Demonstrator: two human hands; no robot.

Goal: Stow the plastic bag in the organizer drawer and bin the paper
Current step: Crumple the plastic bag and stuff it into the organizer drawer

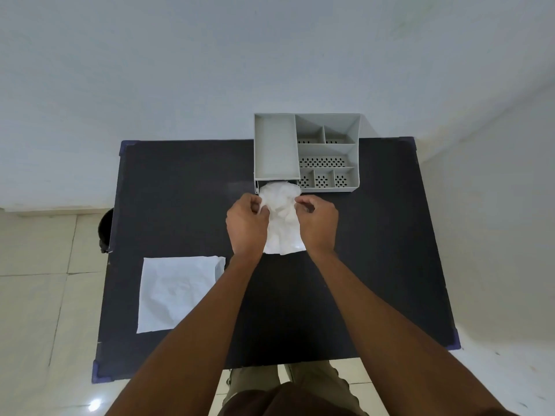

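While both hands pinch it from either side, the crumpled, translucent white plastic bag (282, 217) lies bunched between them on the table, its far end pushed into the open mouth of the small pulled-out drawer (277, 185) at the front left of the organizer. The left hand (247, 222) is curled nearly closed, fingertips and thumb gripping the bag's left edge; the right hand (316, 222) is curled the same way on the bag's right edge. The bag's near end spreads flat on the table between the two wrists.

Just behind the drawer stands the grey plastic desk organizer (306, 153), with one long plain tray on its left and several smaller compartments with perforated floors on its right. It sits at the far edge of the black rectangular table (375, 265), against the pale wall.

Well apart from the bag, at the near left of the table, a creased white square sheet of paper (177, 292) lies flat. Beyond the table's left edge, on the tiled floor, part of a dark round bin (105, 231) shows.
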